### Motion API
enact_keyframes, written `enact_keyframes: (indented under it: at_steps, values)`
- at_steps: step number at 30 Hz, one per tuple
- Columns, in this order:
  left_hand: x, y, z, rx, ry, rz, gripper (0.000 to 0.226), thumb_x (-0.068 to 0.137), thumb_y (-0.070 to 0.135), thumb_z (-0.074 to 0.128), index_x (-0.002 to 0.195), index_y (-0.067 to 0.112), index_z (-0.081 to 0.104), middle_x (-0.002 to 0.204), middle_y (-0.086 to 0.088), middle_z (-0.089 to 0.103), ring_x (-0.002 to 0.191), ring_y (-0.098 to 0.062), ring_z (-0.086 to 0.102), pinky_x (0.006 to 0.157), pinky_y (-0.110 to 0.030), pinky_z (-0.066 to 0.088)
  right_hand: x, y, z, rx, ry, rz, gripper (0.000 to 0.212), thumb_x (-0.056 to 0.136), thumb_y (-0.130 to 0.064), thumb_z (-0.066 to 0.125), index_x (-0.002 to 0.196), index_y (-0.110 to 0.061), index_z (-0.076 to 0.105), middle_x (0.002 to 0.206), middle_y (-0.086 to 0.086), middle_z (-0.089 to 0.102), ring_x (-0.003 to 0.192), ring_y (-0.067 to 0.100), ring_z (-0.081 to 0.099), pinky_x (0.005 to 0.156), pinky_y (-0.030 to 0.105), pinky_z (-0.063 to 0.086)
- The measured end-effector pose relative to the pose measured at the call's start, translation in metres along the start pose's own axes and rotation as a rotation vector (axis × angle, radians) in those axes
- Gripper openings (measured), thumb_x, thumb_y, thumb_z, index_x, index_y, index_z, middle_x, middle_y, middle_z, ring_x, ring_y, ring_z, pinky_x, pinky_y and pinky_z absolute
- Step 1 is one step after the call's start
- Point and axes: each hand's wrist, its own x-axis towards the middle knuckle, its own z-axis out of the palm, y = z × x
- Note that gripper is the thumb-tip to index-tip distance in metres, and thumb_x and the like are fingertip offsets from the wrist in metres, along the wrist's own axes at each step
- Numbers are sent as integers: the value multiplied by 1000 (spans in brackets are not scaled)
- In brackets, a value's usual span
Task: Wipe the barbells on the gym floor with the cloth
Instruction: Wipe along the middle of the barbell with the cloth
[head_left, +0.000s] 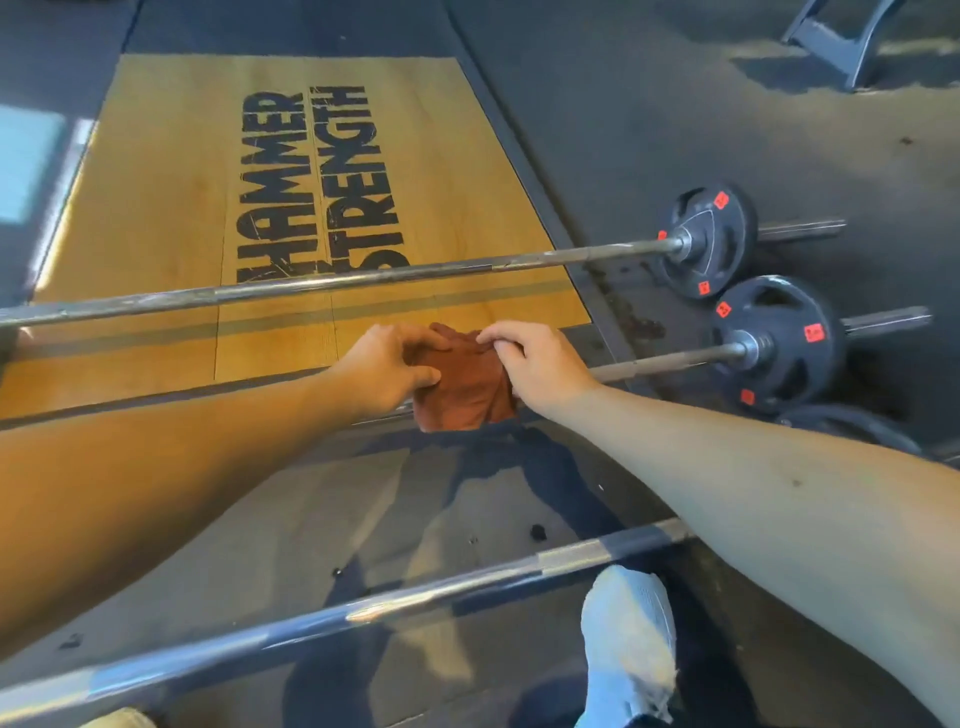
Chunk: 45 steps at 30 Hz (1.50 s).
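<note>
Three barbells lie across the floor. The far barbell (363, 278) carries a black plate (704, 241) at its right end. The middle barbell (670, 366) also has a black plate (774, 345) on the right, and its shaft is draped with a rust-brown cloth (467, 389). My left hand (387, 371) grips the cloth's left side and my right hand (535, 366) grips its right side, both on the middle bar. The near barbell (363, 605) runs across the bottom of the view, below my forearms.
A wooden lifting platform (171, 208) with black lettering lies under the far bars, ringed by dark rubber flooring (727, 130). A metal frame (841, 41) stands at the top right. A foot in a light shoe (628, 639) rests by the near bar.
</note>
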Motion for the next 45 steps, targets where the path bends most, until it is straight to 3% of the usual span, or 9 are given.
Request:
enact_keyframes:
  at_steps: [7, 13, 18, 23, 28, 33, 37, 42, 45]
  values:
    - [-2, 18, 30, 57, 28, -68, 53, 84, 13, 82, 129, 26, 58, 115, 4, 63, 103, -16, 63, 87, -25, 51, -5, 20, -24, -154, -219, -40, 60, 78, -49, 83, 129, -43, 51, 128, -11, 55, 114, 17, 55, 94, 38, 53]
    - [-27, 42, 62, 118, 247, -86, 17, 92, 24, 74, 108, 26, 69, 102, 3, 65, 96, -18, 64, 84, -30, 52, -6, 19, -58, -285, -252, -221, 17, 93, -38, 72, 110, -37, 69, 106, -6, 58, 103, 21, 56, 89, 41, 51]
    - [-57, 91, 64, 226, 341, -162, 27, 88, 34, 78, 112, 23, 73, 117, -2, 54, 104, -21, 56, 95, -41, 55, -21, 7, -100, -188, -279, -317, 22, 93, -33, 74, 112, -22, 76, 115, -4, 50, 115, 17, 48, 101, 35, 45]
    - [-90, 138, 63, 331, 369, -150, 30, 91, 34, 75, 116, 18, 72, 91, 8, 57, 78, -5, 53, 76, -26, 45, -43, -6, -134, -194, -304, -373, 20, 88, -40, 77, 103, -25, 75, 138, -5, 51, 128, 17, 44, 106, 36, 43]
    - [-120, 162, 53, 465, 326, -77, 30, 93, 40, 71, 114, 18, 74, 99, -1, 65, 93, -19, 59, 83, -35, 51, -73, -25, -159, -59, -290, -394, 16, 87, -34, 79, 89, -19, 74, 139, -6, 57, 124, 17, 52, 105, 39, 47]
    - [-128, 177, 30, 532, 301, 22, 35, 93, 45, 69, 115, 18, 74, 103, -3, 59, 96, -24, 55, 79, -34, 44, -95, -47, -175, 211, -371, -296, 11, 91, -15, 76, 90, -10, 66, 136, 1, 60, 109, 13, 62, 83, 21, 52]
    - [-109, 171, 29, 484, 319, 85, 36, 93, 45, 70, 118, 20, 73, 112, -3, 58, 100, -23, 56, 86, -39, 51, -79, -49, -174, 377, -431, -154, 14, 92, -8, 71, 85, -14, 60, 128, 5, 65, 107, 26, 65, 87, 36, 60]
    - [-60, 137, 57, 417, 323, 110, 35, 92, 42, 71, 120, 21, 72, 122, 2, 52, 100, -17, 57, 87, -32, 48, -51, -8, -145, 496, -453, 94, 23, 82, -6, 73, 78, -20, 56, 73, 4, 67, 68, 21, 62, 60, 27, 54]
    - [-33, 107, 78, 385, 267, 122, 28, 93, 39, 71, 116, 23, 73, 116, 3, 55, 100, -17, 58, 87, -34, 51, -39, 26, -119, 659, -573, 288, 18, 82, -8, 71, 91, -16, 57, 94, 20, 69, 82, 29, 67, 80, 40, 58]
